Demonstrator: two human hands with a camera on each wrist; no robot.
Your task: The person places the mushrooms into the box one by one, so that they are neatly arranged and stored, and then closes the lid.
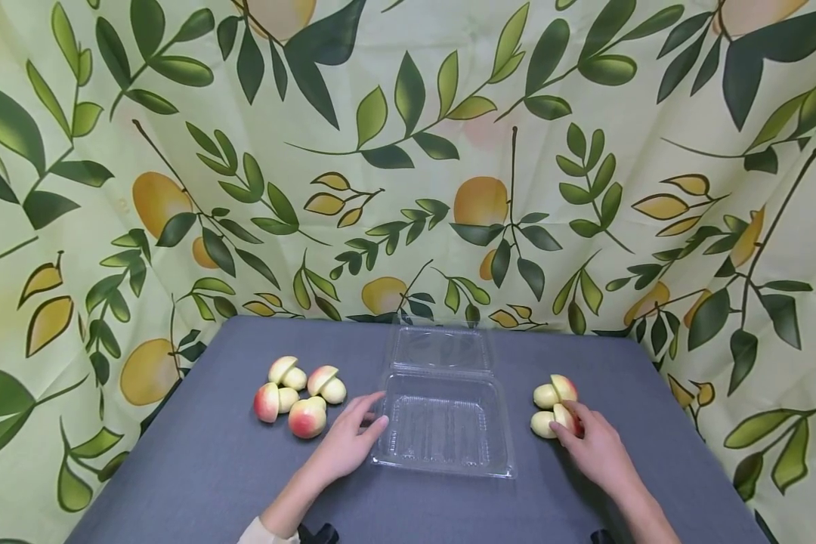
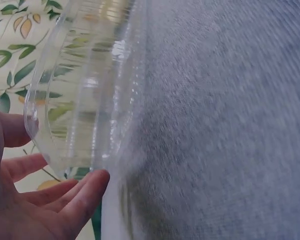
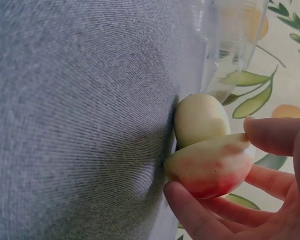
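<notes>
My right hand (image 1: 595,446) grips a toy mushroom (image 3: 215,167) by its red-and-cream cap, thumb on one side and fingers on the other. Its pale rounded stem points left, toward the container. Just beyond it lies a second toy mushroom (image 1: 555,391). My left hand (image 1: 348,438) is at the left side of an open clear plastic container (image 1: 442,467), fingers loosely extended. In the left wrist view, the thumb (image 2: 17,129) touches the container's rim and the other fingers lie beside its wall. Nothing lies inside the container.
Several more toy mushrooms (image 1: 307,417) form a group left of the container. The container's lid (image 1: 442,349) lies folded back toward the far table edge. A grey-blue cloth (image 1: 197,468) covers the table, with a leaf-and-fruit patterned curtain (image 1: 408,227) behind it.
</notes>
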